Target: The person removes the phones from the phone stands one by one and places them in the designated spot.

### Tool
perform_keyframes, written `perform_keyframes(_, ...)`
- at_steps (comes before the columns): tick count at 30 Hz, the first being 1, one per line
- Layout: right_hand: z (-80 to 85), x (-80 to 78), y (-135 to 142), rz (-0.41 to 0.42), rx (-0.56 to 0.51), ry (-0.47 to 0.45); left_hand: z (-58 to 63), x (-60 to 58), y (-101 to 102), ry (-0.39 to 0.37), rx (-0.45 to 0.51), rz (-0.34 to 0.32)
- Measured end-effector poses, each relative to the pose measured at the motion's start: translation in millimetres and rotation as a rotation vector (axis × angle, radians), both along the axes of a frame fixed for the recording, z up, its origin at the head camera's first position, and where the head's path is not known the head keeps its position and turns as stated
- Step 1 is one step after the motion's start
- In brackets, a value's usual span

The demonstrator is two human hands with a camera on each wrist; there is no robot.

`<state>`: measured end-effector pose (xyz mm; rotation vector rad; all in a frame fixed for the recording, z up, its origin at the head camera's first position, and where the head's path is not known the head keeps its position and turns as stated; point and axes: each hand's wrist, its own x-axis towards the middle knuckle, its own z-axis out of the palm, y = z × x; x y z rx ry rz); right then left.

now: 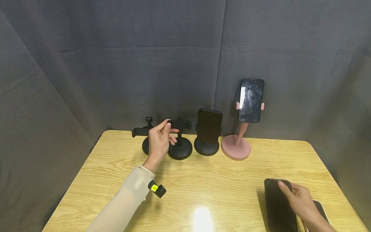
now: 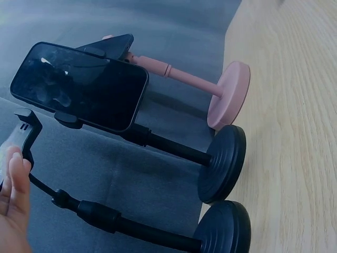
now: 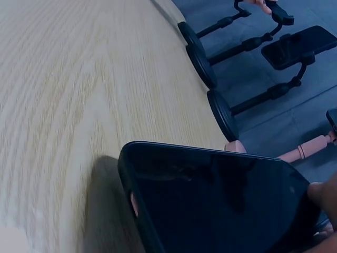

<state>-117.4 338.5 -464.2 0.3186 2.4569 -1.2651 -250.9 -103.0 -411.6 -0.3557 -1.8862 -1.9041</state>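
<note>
My left hand (image 1: 158, 140) pinches the clamp (image 1: 181, 124) of a black phone stand (image 1: 180, 151), second from the left in the row. Between the clamp's arms there is no phone. Down at the front right, my right hand (image 1: 302, 201) holds a black smartphone (image 1: 279, 206) by its edge, thumb on the screen side; the right wrist view has that phone (image 3: 210, 195) tilted above the table. Another phone with a pale edge (image 1: 321, 211) lies beside the right hand, partly hidden by it.
Farther left is another black stand (image 1: 141, 131), partly behind my left hand. A black stand (image 1: 206, 149) bears a phone (image 1: 209, 126), and a pink stand (image 1: 236, 147) at its right bears another phone (image 1: 251, 100). Grey curtain (image 1: 185, 64) borders the wooden table (image 1: 226, 187).
</note>
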Motion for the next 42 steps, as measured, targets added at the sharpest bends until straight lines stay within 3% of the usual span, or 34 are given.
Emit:
perform_keyframes(13, -3.1, 0.1, 13.0, 0.048, 0.160, -0.007, 0.4, 2.4, 0.1, -0.022, -0.001, 0.024)
perform_keyframes(29, -14.8, 1.0, 26.6, 0.093, 0.185, -0.005, -0.1, 0.4, 0.6, -0.053, -0.024, 0.021)
perform_keyframes(42, -25.3, -1.2, 30.6, 0.116, 0.168, -0.066, -1.0, 0.3, 2.0, -0.061, -0.020, 0.021)
